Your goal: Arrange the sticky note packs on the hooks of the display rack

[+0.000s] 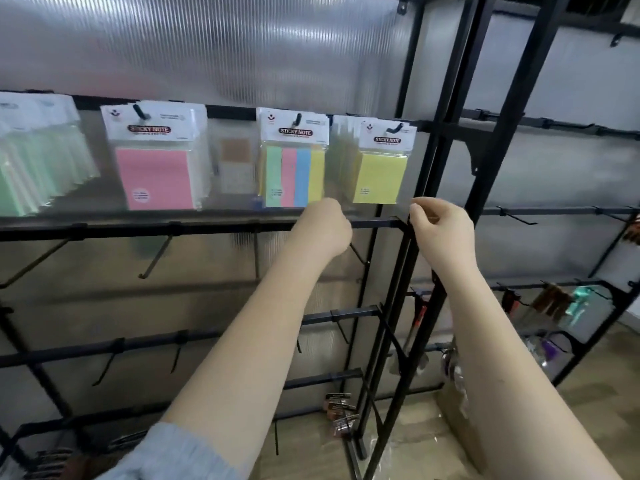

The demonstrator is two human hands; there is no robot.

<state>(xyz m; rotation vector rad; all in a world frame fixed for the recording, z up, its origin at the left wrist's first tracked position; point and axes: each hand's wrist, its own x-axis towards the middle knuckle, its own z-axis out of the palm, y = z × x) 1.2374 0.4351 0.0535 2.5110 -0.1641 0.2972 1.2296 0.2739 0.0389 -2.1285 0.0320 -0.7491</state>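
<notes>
Centrally, just right of the frame's middle, the right hand [441, 226] has its thumb and fingers [420, 211] curled narrowly together in a pinch at the right end of a black horizontal bar [207, 228], where that bar meets an upright post; what lies between the fingertips is too small to make out. To its left, the left hand [323, 225] is turned with its back to the camera, fingers curled inward over the same bar, and whether they grip the bar or anything else cannot be told. Both bare forearms rise from the bottom of the frame, with a grey-blue sleeve [162, 455] at the lower left. Directly above the hands, a row of sticky note packs hangs from hooks on a higher bar: a yellow pack [379, 176] nearest the right hand, a four-colour strip pack [294, 176] above the left hand, a pink pack [156, 178] toward the left of centre, and green packs [38, 171] at the far left edge, blurred. Bare hooks [156, 256] slant down from the bar the hands are on. These bars belong to a black metal display rack [446, 133] set before a ribbed translucent wall panel [225, 46]. At the right edge, other small goods [554, 299] hang on a neighbouring rack, too blurred to identify.
</notes>
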